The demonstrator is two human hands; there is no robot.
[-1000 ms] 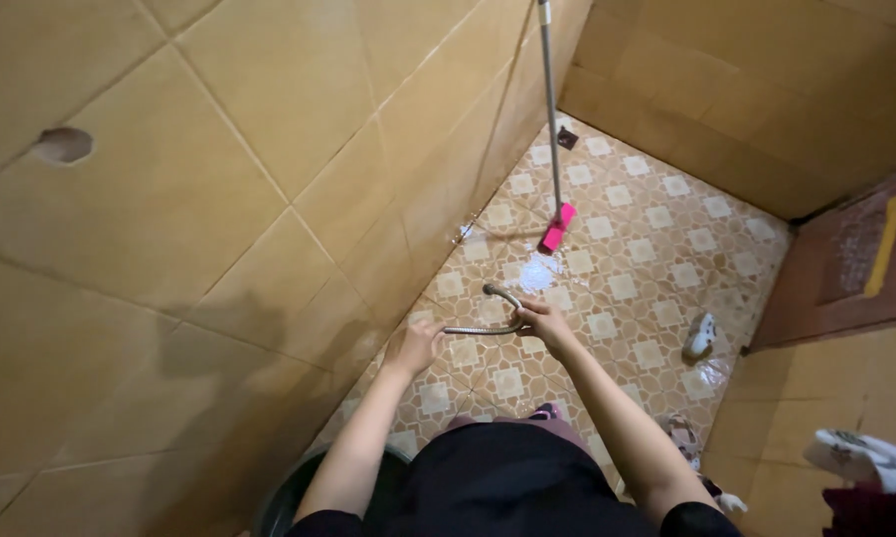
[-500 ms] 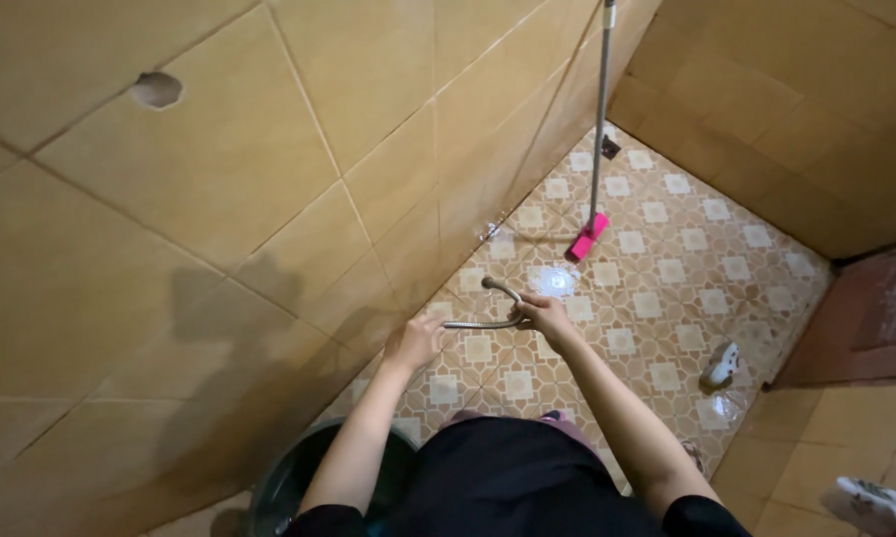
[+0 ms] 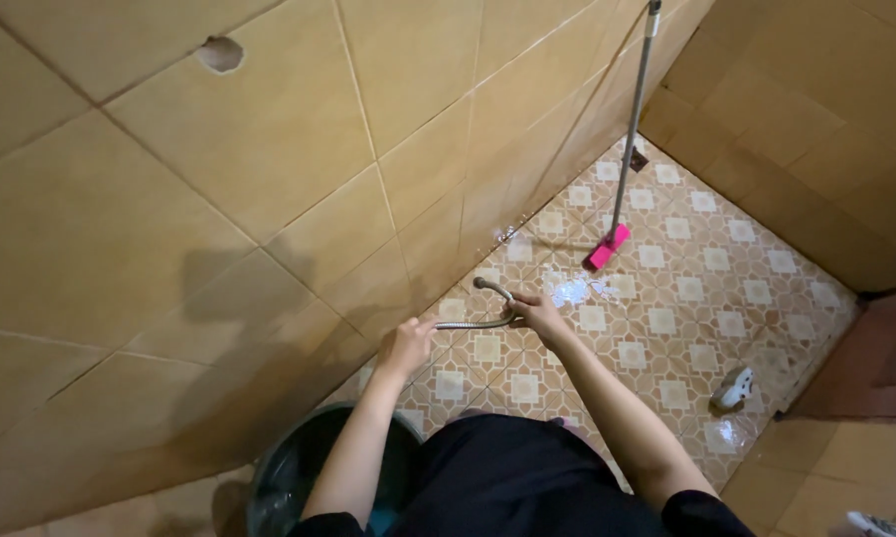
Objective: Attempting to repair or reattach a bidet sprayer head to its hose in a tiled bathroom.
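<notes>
- Tiled wall point(image 3: 219, 199), tan, filling the left; small chipped hole point(image 3: 220, 54) at far left, higher in view than a second ago as the camera swung rightward.
- Patterned floor tiles point(image 3: 666, 328), wet and shining near the middle; puddle glare now beside the hose end.
- Dark bucket point(image 3: 289, 477), near left, below the left forearm.
- Long-handled floor brush, pink head point(image 3: 607, 247), leaning at the far wall, untouched.
- Flexible metal hose point(image 3: 478, 320), curved, spanning both hands just above the floor; position unchanged, grip held.
- Left hand point(image 3: 406, 348), closed on the hose's near end.
- Right hand point(image 3: 537, 310), clamped on the hose by its bent far end; hands apart.
- Small white object point(image 3: 734, 390), right floor edge, kind unclear.
</notes>
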